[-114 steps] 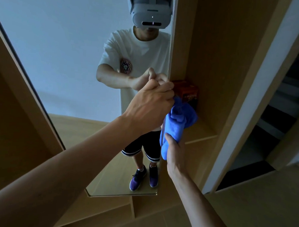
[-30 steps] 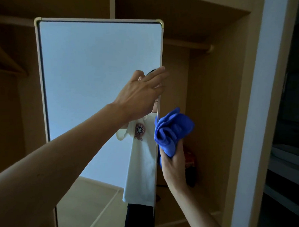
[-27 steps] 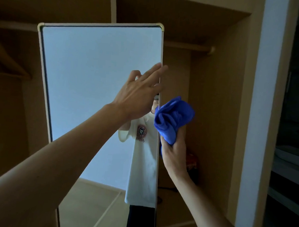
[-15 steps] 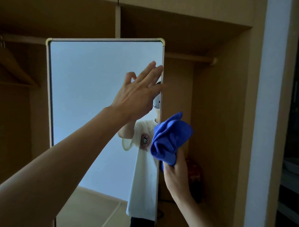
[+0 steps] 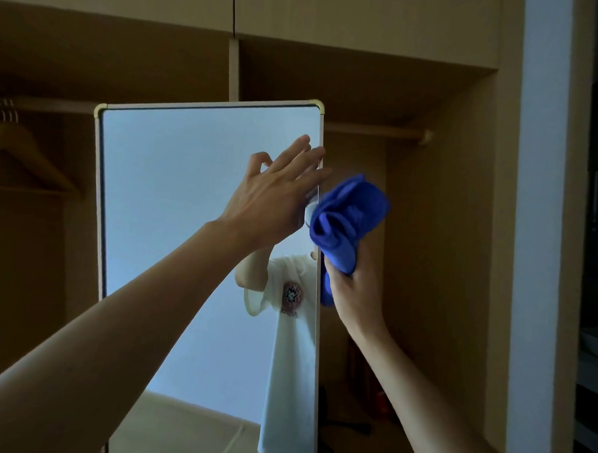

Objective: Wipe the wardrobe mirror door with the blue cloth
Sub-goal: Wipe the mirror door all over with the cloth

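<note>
The wardrobe mirror door (image 5: 174, 221) stands open in front of me, its gold-cornered top edge in view. My left hand (image 5: 275, 194) lies against the door's right edge with straight fingers, the fingertips reaching past the edge. My right hand (image 5: 355, 287) grips a bunched blue cloth (image 5: 347, 218) just right of that edge, beside my left hand. The cloth sits at the door's edge; whether it touches the glass is unclear. The mirror shows a reflected white T-shirt below my hands.
Behind the door is the open wooden wardrobe with a hanging rail (image 5: 377, 130) at the upper right. Wooden hangers (image 5: 23, 152) hang at the left. A white wall strip (image 5: 545, 203) borders the wardrobe on the right, with a dark room beyond.
The view has tilted up from the lower mirror to its top. My left hand went from gripping the door edge to lying flat on it; the cloth rose alongside.
</note>
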Demonstrator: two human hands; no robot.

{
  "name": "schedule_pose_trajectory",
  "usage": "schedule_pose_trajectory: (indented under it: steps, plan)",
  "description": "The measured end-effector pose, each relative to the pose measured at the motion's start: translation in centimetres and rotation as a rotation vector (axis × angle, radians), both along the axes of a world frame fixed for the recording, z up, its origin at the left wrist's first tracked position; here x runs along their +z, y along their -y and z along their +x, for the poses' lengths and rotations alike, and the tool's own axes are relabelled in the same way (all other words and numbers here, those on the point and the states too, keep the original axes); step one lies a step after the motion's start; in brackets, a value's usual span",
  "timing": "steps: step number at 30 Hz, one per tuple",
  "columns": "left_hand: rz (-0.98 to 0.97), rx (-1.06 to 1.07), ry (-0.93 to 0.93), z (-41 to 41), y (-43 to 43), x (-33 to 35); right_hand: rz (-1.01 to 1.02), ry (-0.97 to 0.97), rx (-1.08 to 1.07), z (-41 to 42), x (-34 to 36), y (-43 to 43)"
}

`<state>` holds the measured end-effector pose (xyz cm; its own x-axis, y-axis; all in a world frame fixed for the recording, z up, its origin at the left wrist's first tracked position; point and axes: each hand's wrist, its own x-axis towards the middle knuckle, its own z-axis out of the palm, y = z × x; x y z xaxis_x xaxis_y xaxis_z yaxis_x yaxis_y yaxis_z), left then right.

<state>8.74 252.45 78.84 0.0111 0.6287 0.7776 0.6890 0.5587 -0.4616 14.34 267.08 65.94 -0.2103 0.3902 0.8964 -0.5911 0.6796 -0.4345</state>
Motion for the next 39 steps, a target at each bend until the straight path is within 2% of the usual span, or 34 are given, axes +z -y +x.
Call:
schedule_pose_trajectory:
  steps: [6, 11, 16, 22, 25, 29, 34, 39]
  plan:
    - [0.092, 0.031, 0.002, 0.5, 0.4, 2.0, -0.030, -0.017, 0.000, -0.2, -2.9, 1.0]
    - [-0.001, 0.034, 0.011, 0.5, -0.2, 2.6, 0.004, 0.022, 0.004, -0.4, 3.3, 0.6]
    - [0.138, -0.024, 0.094, -0.1, 0.1, 4.7, 0.073, -0.072, -0.034, 0.0, 9.7, 0.2]
    - [0.211, 0.058, 0.095, -0.8, 0.7, 6.5, 0.023, -0.022, -0.099, -0.4, 4.0, 0.3]
    - [0.239, 0.045, 0.097, -1.3, 0.4, 6.6, 0.003, 0.011, -0.070, 0.2, 4.0, 0.8]
    - [0.320, -0.108, 0.210, -1.4, -0.1, 6.7, 0.065, 0.000, -0.033, 0.1, 8.6, 0.7]
    - [0.361, -0.114, 0.187, -1.3, -0.3, 7.3, 0.067, -0.045, 0.026, -0.4, 16.1, 0.2]
    - [0.327, -0.101, 0.167, -2.5, -0.1, 7.0, 0.042, -0.023, 0.020, -0.6, 12.9, 0.1]
